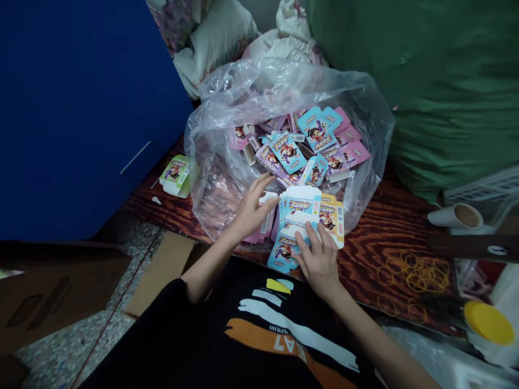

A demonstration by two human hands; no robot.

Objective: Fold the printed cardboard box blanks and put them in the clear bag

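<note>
My left hand (256,210), fingers apart, hovers over a row of folded pink cartons (265,224) at the mouth of a clear plastic bag. My right hand (319,256) rests with spread fingers on flat blue cartons (284,251) printed with a cartoon figure; its fingertips touch the upper sheets. A stack of blue cartons (299,202) with white flaps lies just beyond. Beside it sits a yellow carton (332,219), partly under the right hand's side. Inside the clear bag (219,129) is a loose heap of made-up blue, purple and pink boxes (288,153).
A green box (175,175) stands left of the bag on the wood-grain table (365,237). Yellow rubber bands (421,273) and a paper cup (456,216) are at the right. A blue panel (81,119) and green cloth (430,92) flank the table; white sacks (221,38) stand behind.
</note>
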